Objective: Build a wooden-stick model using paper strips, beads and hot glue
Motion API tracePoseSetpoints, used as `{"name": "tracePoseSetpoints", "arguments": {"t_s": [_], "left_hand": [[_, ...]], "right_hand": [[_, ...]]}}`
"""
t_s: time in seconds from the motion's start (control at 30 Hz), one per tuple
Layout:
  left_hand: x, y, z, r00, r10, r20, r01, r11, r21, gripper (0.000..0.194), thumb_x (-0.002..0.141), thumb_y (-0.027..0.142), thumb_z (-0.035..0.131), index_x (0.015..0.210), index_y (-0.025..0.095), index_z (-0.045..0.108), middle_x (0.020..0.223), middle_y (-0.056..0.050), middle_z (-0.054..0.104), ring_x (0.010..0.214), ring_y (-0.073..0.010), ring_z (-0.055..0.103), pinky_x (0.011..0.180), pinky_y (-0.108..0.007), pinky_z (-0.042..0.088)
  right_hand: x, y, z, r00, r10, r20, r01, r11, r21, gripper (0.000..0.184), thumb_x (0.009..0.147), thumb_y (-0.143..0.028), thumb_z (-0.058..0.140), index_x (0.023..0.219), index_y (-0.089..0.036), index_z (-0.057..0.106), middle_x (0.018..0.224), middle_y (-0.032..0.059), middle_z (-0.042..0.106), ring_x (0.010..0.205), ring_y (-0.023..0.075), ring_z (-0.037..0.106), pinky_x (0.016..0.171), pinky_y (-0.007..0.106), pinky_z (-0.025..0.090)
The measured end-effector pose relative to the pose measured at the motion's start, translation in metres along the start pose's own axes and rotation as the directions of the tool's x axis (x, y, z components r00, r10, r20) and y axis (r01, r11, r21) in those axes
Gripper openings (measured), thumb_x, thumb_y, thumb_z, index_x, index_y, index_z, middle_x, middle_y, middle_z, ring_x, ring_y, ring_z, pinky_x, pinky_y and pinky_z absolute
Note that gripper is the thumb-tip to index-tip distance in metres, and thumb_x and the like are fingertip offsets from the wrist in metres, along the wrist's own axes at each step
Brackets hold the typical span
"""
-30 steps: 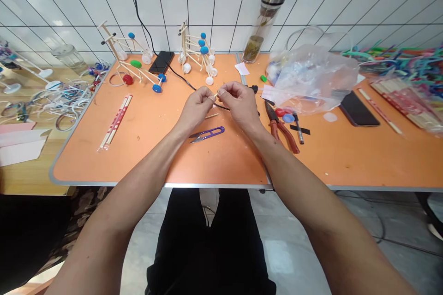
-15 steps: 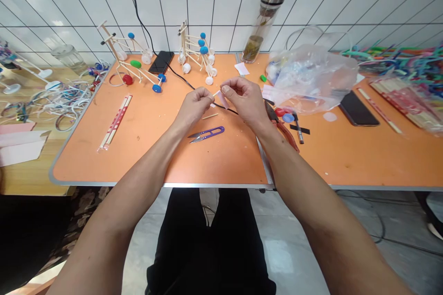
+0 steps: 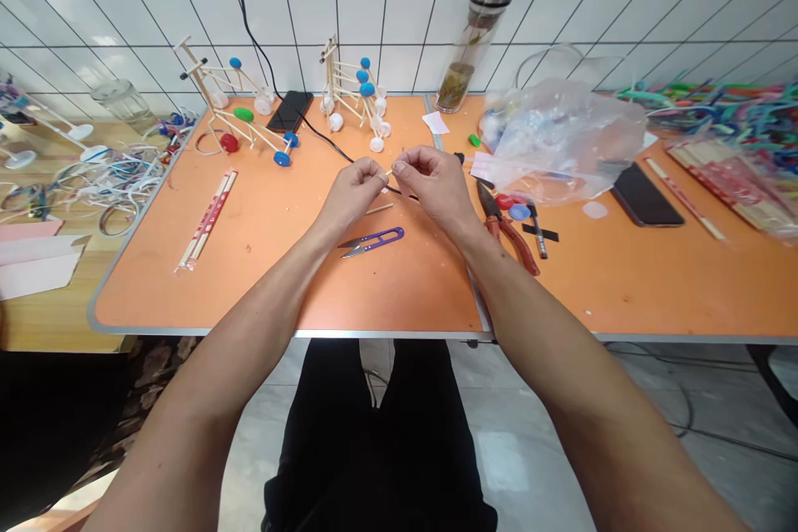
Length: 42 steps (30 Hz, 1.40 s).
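My left hand [image 3: 354, 189] is closed in a pinch on a short pale wooden stick [image 3: 390, 172], mostly hidden by the fingertips. Close beside it, my right hand [image 3: 433, 181] pinches a small pale pinkish strip of paper [image 3: 406, 182] at the stick's other end. Both hands are just above the orange table, and their fingertips nearly meet. Below them lie another short stick piece [image 3: 379, 209] and purple thread snips [image 3: 372, 242]. Near my right wrist are red-handled pliers [image 3: 512, 237].
Two wooden-stick models [image 3: 244, 115] with coloured caps stand at the back. A tea bottle [image 3: 467, 50], plastic bag [image 3: 564, 137] and phone [image 3: 647, 195] are behind and to the right. Wrapped chopsticks [image 3: 209, 220] lie left. A black cable [image 3: 327, 141] runs behind my hands.
My right hand has shifted slightly left and down, closer to my left fingertips. Less of the paper strip shows, and more of the pliers is visible. My left hand has hardly moved.
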<state>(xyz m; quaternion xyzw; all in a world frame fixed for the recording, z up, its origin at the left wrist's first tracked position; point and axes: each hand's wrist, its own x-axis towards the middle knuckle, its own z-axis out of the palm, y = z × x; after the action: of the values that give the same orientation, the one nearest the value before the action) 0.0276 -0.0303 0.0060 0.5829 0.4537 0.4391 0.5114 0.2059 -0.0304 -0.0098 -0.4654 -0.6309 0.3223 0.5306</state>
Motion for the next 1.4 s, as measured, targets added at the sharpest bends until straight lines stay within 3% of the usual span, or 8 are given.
{"name": "tracePoseSetpoints", "arguments": {"t_s": [0.33,0.6,0.83,1.0,1.4], "left_hand": [[-0.001,0.002,-0.001,0.998,-0.064,-0.028,0.063,0.997,-0.054,0.028,0.100,0.012,0.069,0.078,0.023,0.056,0.064,0.006,0.046,0.058,-0.0100,0.034,0.056,-0.024,0.028],[0.002,-0.004,-0.005,1.000,-0.016,-0.014,0.015,0.998,-0.059,0.025,0.096,0.015,0.076,0.079,0.023,0.059,0.063,0.006,0.045,0.059,-0.0102,0.034,0.057,-0.024,0.029],[0.002,0.000,-0.007,0.999,-0.042,-0.018,0.042,0.999,-0.031,0.022,0.095,0.015,0.072,0.079,0.023,0.061,0.061,0.006,0.046,0.058,-0.0111,0.035,0.056,-0.025,0.028],[0.001,0.000,-0.008,0.999,-0.041,-0.010,0.041,0.999,-0.002,0.019,0.091,0.019,0.075,0.079,0.023,0.062,0.060,0.006,0.046,0.058,-0.0117,0.036,0.054,-0.025,0.027],[-0.001,0.003,-0.005,0.999,-0.034,0.010,0.034,0.999,-0.024,0.022,0.095,0.012,0.068,0.078,0.023,0.059,0.062,0.005,0.044,0.058,-0.0117,0.033,0.056,-0.026,0.026]], "right_hand": [[-0.001,0.000,0.005,1.000,0.000,-0.008,0.000,1.000,0.020,0.030,0.096,-0.049,0.085,0.083,-0.026,0.070,0.073,-0.0019,0.064,0.072,0.0180,0.056,0.072,0.036,0.049],[-0.001,0.002,0.004,1.000,-0.001,0.007,0.001,0.999,0.045,0.034,0.100,-0.054,0.087,0.089,-0.027,0.071,0.080,-0.0002,0.070,0.077,0.0193,0.063,0.075,0.036,0.054],[0.004,0.001,-0.010,0.987,-0.159,-0.017,0.158,0.986,-0.048,0.029,0.102,-0.056,0.089,0.102,-0.029,0.078,0.108,0.0047,0.079,0.101,0.0256,0.073,0.096,0.043,0.062],[-0.001,-0.007,-0.013,0.969,-0.234,0.076,0.244,0.954,-0.173,0.016,0.102,-0.043,0.089,0.095,-0.031,0.081,0.109,0.0064,0.078,0.114,0.0315,0.071,0.109,0.051,0.059],[-0.002,-0.005,-0.013,0.959,-0.255,0.122,0.276,0.937,-0.213,0.017,0.104,-0.045,0.085,0.094,-0.031,0.082,0.105,0.0065,0.081,0.107,0.0315,0.072,0.106,0.050,0.058]]}}
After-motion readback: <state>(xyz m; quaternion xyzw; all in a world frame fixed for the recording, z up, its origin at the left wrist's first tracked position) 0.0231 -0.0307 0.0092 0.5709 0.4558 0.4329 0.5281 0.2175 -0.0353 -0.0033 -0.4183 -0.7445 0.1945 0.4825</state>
